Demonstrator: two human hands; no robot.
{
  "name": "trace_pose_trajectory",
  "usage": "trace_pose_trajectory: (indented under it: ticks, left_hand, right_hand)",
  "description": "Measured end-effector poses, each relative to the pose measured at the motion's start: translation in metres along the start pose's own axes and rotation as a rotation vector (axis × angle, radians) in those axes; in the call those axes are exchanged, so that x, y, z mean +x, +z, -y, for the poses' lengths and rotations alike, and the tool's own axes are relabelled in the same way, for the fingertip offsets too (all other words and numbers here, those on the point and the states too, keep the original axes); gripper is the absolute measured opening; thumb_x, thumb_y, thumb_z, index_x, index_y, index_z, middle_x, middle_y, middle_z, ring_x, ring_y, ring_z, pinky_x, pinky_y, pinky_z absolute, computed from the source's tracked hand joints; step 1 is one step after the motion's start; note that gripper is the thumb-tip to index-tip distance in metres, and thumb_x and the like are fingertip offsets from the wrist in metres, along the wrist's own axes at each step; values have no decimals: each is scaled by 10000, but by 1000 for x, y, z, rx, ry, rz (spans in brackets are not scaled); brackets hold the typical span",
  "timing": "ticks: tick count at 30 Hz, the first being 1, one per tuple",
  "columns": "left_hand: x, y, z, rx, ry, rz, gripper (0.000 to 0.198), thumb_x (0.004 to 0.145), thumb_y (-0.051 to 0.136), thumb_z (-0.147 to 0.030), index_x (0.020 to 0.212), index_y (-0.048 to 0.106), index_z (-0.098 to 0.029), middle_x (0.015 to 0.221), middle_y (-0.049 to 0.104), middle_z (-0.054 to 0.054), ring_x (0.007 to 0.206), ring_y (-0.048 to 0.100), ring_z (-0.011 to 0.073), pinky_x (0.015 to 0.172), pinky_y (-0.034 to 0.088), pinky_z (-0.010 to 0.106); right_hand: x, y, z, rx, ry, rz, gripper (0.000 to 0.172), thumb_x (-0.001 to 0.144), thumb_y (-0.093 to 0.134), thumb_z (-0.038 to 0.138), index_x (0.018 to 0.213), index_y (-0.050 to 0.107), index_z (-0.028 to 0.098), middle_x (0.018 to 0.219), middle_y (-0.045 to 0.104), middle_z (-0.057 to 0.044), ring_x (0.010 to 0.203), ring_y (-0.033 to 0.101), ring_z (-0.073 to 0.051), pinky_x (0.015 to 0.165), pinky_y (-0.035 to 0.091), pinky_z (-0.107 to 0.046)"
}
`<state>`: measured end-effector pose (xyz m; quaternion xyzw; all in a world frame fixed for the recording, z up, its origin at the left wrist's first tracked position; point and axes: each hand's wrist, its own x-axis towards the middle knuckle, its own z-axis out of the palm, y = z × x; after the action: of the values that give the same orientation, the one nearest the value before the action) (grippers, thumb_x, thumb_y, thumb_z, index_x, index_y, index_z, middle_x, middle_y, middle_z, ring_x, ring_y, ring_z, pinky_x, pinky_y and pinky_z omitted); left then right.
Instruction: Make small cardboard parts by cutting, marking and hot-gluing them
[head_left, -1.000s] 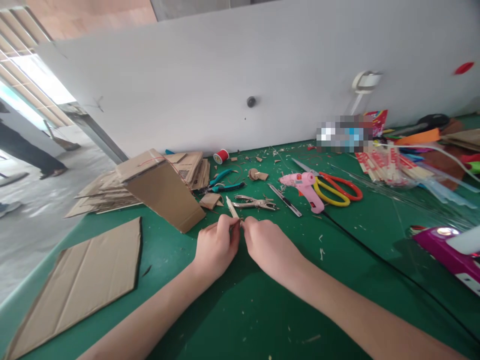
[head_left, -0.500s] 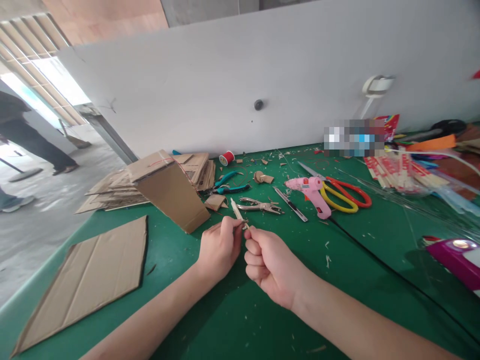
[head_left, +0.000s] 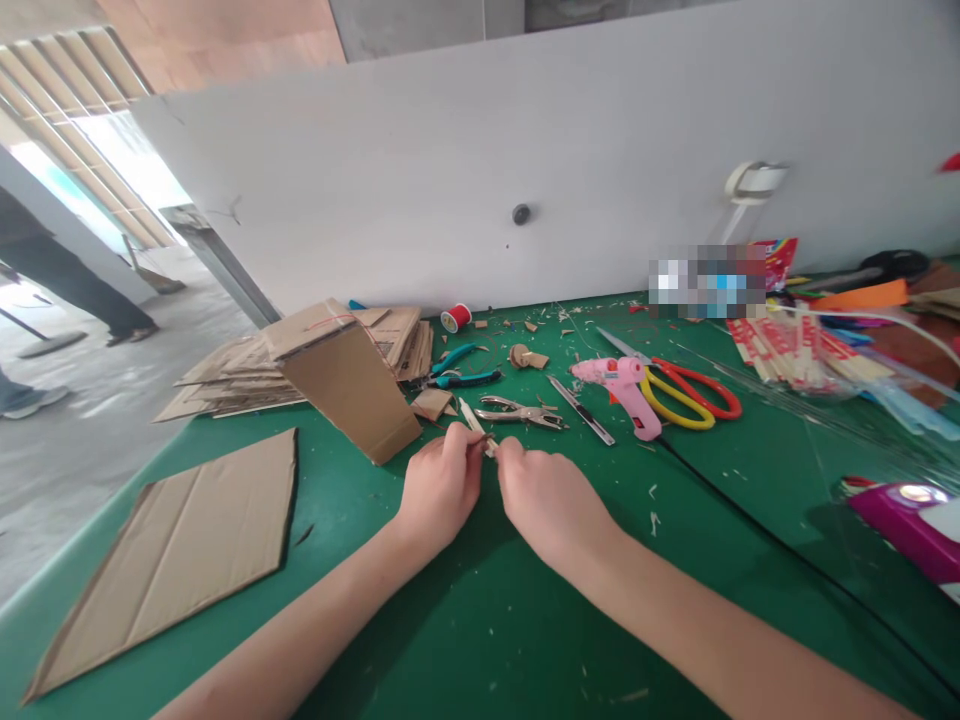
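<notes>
My left hand (head_left: 441,487) is closed in a pinch on something small and dark that I cannot make out. My right hand (head_left: 553,505) is closed just beside it, knuckles up. Its fingertips meet a thin pale stick (head_left: 491,450), mostly hidden by the fingers. Right behind my fingers lies a slim white pen-like tool (head_left: 470,415). Silver hole-punch pliers (head_left: 523,413) and a utility knife (head_left: 581,409) rest a little farther back. A pink hot glue gun (head_left: 619,385) lies to their right, over the scissors (head_left: 694,395) with yellow and red handles.
A bent cardboard piece (head_left: 349,385) leans by stacked cardboard (head_left: 232,365); a flat sheet (head_left: 202,540) lies at left. Teal-handled pliers (head_left: 465,379), red thread (head_left: 456,318) and scraps sit behind. A black cord (head_left: 750,520) crosses the right side, near a purple-and-white device (head_left: 904,525).
My right hand has rolled over, from curled fingers showing to its back facing up. My left hand keeps its pinch almost in place. The view has shifted slightly.
</notes>
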<state>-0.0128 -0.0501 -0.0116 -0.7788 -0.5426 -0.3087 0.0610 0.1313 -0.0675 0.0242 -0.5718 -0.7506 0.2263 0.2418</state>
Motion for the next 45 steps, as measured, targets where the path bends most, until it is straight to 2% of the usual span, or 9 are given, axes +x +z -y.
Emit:
trace_pose_trajectory:
  ticks: [4, 10, 13, 18, 21, 25, 31, 37, 45]
  left_hand:
    - [4, 0, 4, -75, -145, -15, 65, 856, 453, -147, 878, 475, -205, 755, 709, 35, 689, 664, 218, 650, 484, 332]
    - [2, -3, 0, -218, -49, -33, 56, 882, 445, -182, 918, 473, -213, 827, 702, 33, 758, 665, 198, 721, 482, 328]
    - [0, -6, -3, -340, -41, 20, 61, 896, 428, -195, 943, 461, -215, 829, 664, 26, 728, 640, 164, 642, 475, 265]
    - [-2, -14, -8, -422, 22, 34, 34, 891, 460, -227, 911, 453, -201, 774, 566, 12, 664, 561, 132, 603, 455, 243]
    - [-6, -15, -10, -486, 81, 81, 51, 887, 447, -188, 929, 475, -196, 794, 567, 19, 685, 564, 127, 631, 465, 256]
    - [-8, -10, -11, -732, -31, 165, 137, 883, 466, -185, 1018, 444, -197, 827, 612, 26, 736, 634, 137, 686, 513, 280]
    - [-3, -7, -11, -867, -178, 247, 120, 870, 497, -228, 976, 462, -184, 759, 625, 20, 698, 657, 146, 655, 541, 289]
    - [-2, -9, -14, -711, -121, 239, 58, 833, 509, -181, 891, 505, -181, 747, 635, 11, 678, 635, 134, 626, 511, 260]
    - [0, -15, -15, -463, -43, 175, 73, 820, 500, -170, 884, 533, -185, 689, 584, -22, 586, 517, 100, 525, 400, 206]
  right_hand:
    - [-9, 2, -1, -666, -227, 77, 293, 740, 444, -68, 958, 617, 23, 563, 618, -105, 516, 641, -234, 430, 321, -270]
    - [-6, -17, -29, -778, -310, -87, 284, 789, 430, -20, 971, 624, 79, 724, 649, -115, 600, 651, -244, 441, 394, -298]
    - [2, -29, -48, -778, -357, -181, 331, 825, 443, 41, 1116, 596, 86, 890, 643, -146, 813, 625, -298, 560, 458, -366]
    - [3, -28, -57, -231, -427, -174, 310, 908, 451, 224, 1194, 550, 158, 1045, 631, -113, 961, 579, -241, 788, 475, -398]
    - [0, -22, -51, 203, -310, -36, 259, 914, 448, 267, 1115, 581, 173, 973, 669, -72, 828, 618, -162, 715, 494, -301]
    - [-1, -15, -46, 431, -243, 89, 216, 897, 465, 265, 1034, 609, 182, 912, 685, -48, 750, 617, -143, 653, 471, -269]
    - [1, -10, -44, 445, -239, 56, 156, 882, 466, 245, 820, 591, 175, 722, 633, -1, 580, 505, -106, 530, 374, -233]
    - [2, -6, -43, 331, -282, -34, 159, 836, 474, 179, 677, 488, 189, 566, 467, 50, 501, 408, -88, 481, 300, -220]
    - [1, -5, -42, 346, -260, -16, 123, 841, 468, 200, 799, 580, 171, 656, 574, 11, 555, 489, -105, 517, 360, -223]
